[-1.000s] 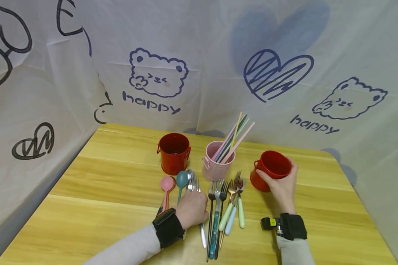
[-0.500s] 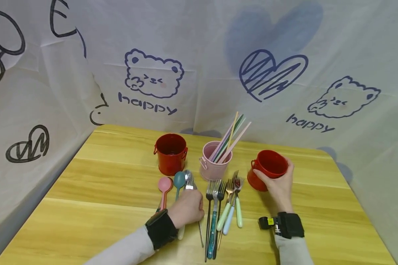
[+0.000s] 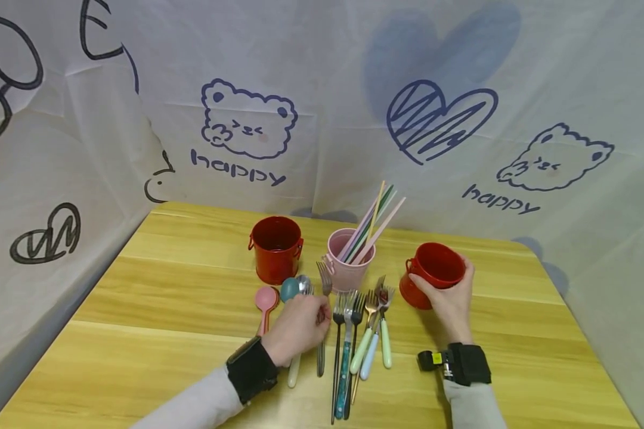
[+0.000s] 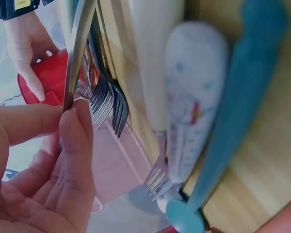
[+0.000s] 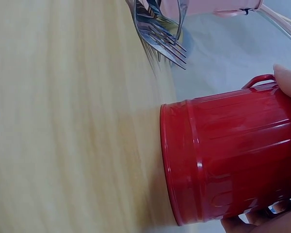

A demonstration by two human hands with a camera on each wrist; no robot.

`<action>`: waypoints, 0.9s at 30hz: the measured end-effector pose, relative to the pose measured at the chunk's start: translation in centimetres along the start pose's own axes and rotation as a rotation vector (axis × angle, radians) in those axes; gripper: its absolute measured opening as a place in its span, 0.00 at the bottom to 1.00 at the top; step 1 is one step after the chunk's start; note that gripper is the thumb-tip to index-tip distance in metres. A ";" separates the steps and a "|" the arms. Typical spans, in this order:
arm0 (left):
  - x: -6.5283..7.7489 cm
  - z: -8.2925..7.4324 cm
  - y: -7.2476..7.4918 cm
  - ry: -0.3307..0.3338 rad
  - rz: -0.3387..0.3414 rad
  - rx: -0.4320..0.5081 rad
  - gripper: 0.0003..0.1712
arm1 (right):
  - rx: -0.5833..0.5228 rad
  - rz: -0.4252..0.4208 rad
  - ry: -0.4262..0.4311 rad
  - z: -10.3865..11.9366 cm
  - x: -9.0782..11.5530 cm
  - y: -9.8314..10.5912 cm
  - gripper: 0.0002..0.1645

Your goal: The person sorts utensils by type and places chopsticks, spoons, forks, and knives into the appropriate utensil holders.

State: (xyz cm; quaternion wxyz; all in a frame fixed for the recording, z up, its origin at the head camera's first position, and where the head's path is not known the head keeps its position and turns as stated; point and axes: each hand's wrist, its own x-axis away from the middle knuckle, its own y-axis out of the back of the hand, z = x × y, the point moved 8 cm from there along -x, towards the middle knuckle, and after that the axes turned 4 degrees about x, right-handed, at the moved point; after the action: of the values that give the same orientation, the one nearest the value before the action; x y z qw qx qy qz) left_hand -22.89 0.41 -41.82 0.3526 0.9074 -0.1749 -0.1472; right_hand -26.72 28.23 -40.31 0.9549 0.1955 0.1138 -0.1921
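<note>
My left hand [image 3: 296, 329] pinches a plain metal fork [image 3: 325, 279] between thumb and fingertips, tines toward the back. In the left wrist view the fork's handle [image 4: 79, 46] rises from the pinch. My right hand [image 3: 455, 304] grips a small red bucket [image 3: 420, 292] around its side near the rim. The bucket's base is at the tabletop in the right wrist view. Under and beside the left hand lie a teal spoon [image 4: 233, 116], a spoon with a patterned white handle [image 4: 194, 82] and a white-handled fork [image 4: 153, 63], partly hidden in the head view.
Another red bucket [image 3: 276, 262] stands at the back left. A pink bucket [image 3: 346, 276] beside it holds several sticks or straws [image 3: 372, 229]. Several forks [image 3: 346, 351] lie in front of the pink bucket. A pink spoon [image 3: 266, 301] is at the left.
My left hand has drawn the metal fork up from the cutlery, and its tines now show beyond the fingers near the pink bucket. The right hand keeps its hold on the red bucket.
</note>
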 end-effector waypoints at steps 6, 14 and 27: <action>-0.4 -1.5 1.0 -0.087 -0.072 0.025 0.03 | 0.018 0.001 -0.011 -0.1 0.2 0.1 0.53; -1.1 -4.1 2.2 -0.250 -0.183 0.005 0.04 | 0.024 -0.005 -0.031 -0.4 0.3 0.2 0.53; -4.5 -9.8 4.2 -0.421 -0.253 0.079 0.07 | -0.014 0.009 0.013 -0.3 0.0 0.1 0.53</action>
State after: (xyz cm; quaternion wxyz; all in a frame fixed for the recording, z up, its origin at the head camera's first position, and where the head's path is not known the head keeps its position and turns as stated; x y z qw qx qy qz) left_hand -24.06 5.15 -31.33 0.2512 0.8845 -0.1353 -0.3691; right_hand -26.73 28.41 -40.51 0.9564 0.1905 0.1205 -0.1856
